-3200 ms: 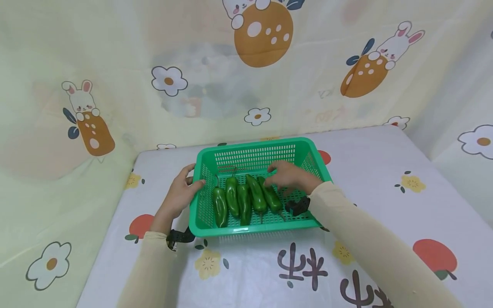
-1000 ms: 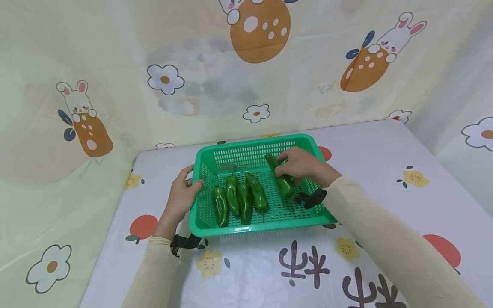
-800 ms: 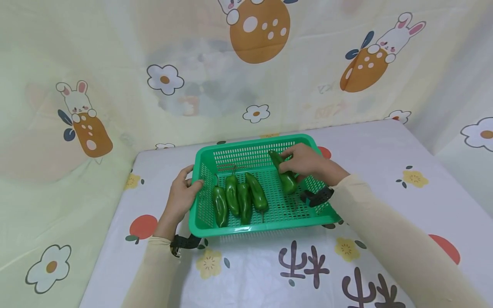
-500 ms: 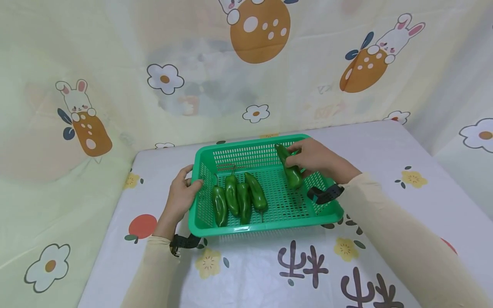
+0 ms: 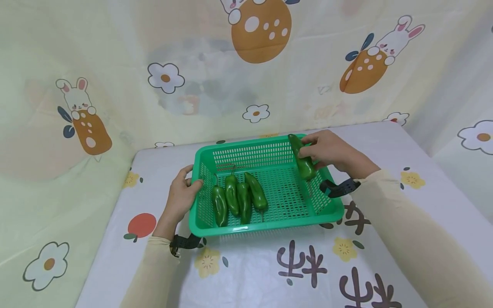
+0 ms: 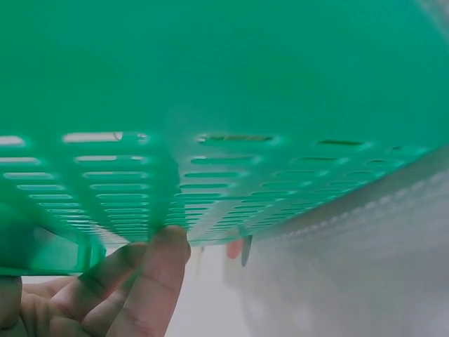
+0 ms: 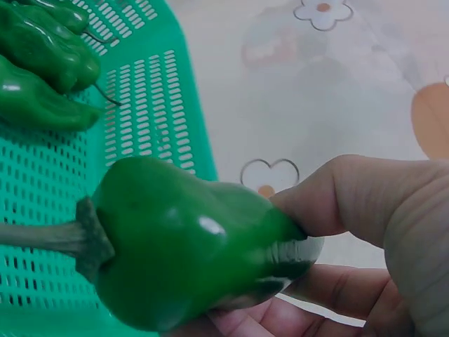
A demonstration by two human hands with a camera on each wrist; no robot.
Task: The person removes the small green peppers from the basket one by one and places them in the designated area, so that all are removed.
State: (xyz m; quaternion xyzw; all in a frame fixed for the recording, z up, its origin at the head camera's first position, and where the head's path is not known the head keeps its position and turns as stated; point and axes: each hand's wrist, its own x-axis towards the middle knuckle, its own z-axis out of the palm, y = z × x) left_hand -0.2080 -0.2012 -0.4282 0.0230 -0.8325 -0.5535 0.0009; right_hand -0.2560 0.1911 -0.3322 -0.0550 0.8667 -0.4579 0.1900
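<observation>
Cream-coloured backdrop cloth (image 5: 212, 98), printed with white rabbits, brown carrots and white flowers, is hung beyond both hands, and below them a pale table cover (image 5: 246, 273) is spread, patterned with yellow flowers, red fruit and dark brown characters. Between the hands a rectangular green plastic basket (image 5: 240, 229) with slotted walls is set on the cover. Its left end is gripped by the left hand (image 5: 180, 194), the thumb being laid at the rim and the fingertips (image 6: 168, 242) being kept to the outside of the wall; this hand is only partly closed. By the right hand (image 5: 331, 152) a glossy dark green pepper (image 5: 304, 164) is held, pinched between the thumb and curled fingers, which are parted by no more than its body. It is raised over the right end of the basket, just left of the right hand, its narrow tip being pointed away from the person and its brownish-green stem (image 7: 42, 237) toward the person. Well to the left of the right hand, and near the left hand, four more glossy green peppers (image 5: 244, 203) are laid side by side on the perforated basket floor. Behind the hands, black wrist straps (image 5: 186, 241) and cream sleeves (image 5: 404, 231) are worn
</observation>
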